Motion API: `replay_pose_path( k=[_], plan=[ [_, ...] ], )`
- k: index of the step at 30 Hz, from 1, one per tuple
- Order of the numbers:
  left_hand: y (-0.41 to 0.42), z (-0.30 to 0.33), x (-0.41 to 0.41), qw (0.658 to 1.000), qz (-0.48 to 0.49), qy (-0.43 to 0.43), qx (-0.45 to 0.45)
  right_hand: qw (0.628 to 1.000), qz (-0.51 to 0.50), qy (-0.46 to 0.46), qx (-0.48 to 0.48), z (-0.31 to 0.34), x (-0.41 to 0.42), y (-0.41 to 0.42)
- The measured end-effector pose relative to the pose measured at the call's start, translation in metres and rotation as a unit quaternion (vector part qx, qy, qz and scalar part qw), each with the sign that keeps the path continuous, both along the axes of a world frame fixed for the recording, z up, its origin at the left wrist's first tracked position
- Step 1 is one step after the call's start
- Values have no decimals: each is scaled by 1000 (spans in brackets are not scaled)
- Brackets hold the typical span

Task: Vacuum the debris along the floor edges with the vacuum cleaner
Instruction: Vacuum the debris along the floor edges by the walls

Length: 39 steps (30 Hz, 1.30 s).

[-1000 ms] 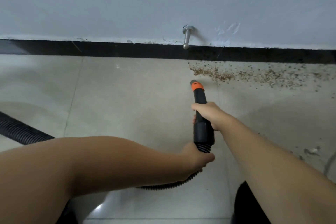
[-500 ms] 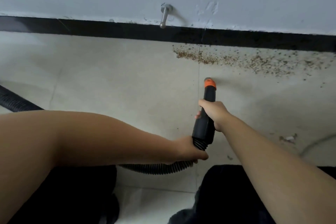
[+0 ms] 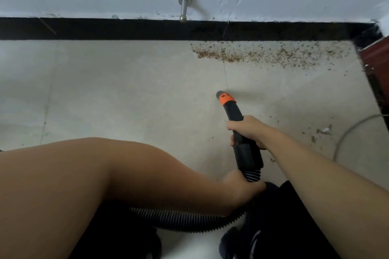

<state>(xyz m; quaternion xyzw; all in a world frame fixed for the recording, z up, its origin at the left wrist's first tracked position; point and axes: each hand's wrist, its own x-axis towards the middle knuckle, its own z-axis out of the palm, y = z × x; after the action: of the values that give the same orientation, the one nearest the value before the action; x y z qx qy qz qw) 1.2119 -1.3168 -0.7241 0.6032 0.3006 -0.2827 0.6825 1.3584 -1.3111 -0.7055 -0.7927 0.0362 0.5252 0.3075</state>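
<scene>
A band of brown debris point(image 3: 263, 55) lies on the pale floor tiles along the black skirting point(image 3: 126, 29), right of centre. The vacuum's black nozzle point(image 3: 235, 115) has an orange collar and a grey tip that rests on the floor a short way in front of the debris, not touching it. My right hand point(image 3: 248, 130) is wrapped around the nozzle's middle. My left hand point(image 3: 242, 189) grips the ribbed black hose point(image 3: 179, 219) just behind the nozzle's cuff. The hose runs off to the left under my left forearm.
A metal door stop point(image 3: 183, 9) sticks out of the grey wall above the skirting. A reddish-brown door frame point(image 3: 376, 59) closes the corner at the right. A thin grey cable point(image 3: 353, 130) curves over the floor at right, beside scattered bits of litter point(image 3: 323, 131).
The view has swung right, bringing the corner and door frame into sight. The nozzle tip now leans left and sits farther back from the debris. Both hands keep their grips.
</scene>
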Motion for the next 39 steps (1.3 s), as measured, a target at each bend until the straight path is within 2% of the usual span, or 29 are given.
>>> replay_pose_path(
  k=[7, 13, 18, 25, 28, 33, 39],
  plan=[
    [-8, 10, -28, 999, -42, 5, 9, 997, -71, 6, -1, -5, -27, -24],
    [-4, 19, -21, 987, -155, -30, -5, 973, -226, -28, -37, -7, -31, -66],
    [-1, 15, -29, 986, -148, 16, -72, 969, -244, -34, -33, -9, -38, -67],
    [4, 5, -7, 978, -202, -19, -42, 914, -402, -31, -40, -13, -26, -90],
    [4, 5, 4, 984, -170, -26, -56, 920, -391, -24, -25, -13, -9, -83],
    [8, 4, 8, 994, -79, -24, -68, 955, -297, 4, 0, -16, 7, -50],
    [24, 0, 40, 997, -66, -24, -14, 967, -253, 2, 36, -22, 41, -27]
  ],
)
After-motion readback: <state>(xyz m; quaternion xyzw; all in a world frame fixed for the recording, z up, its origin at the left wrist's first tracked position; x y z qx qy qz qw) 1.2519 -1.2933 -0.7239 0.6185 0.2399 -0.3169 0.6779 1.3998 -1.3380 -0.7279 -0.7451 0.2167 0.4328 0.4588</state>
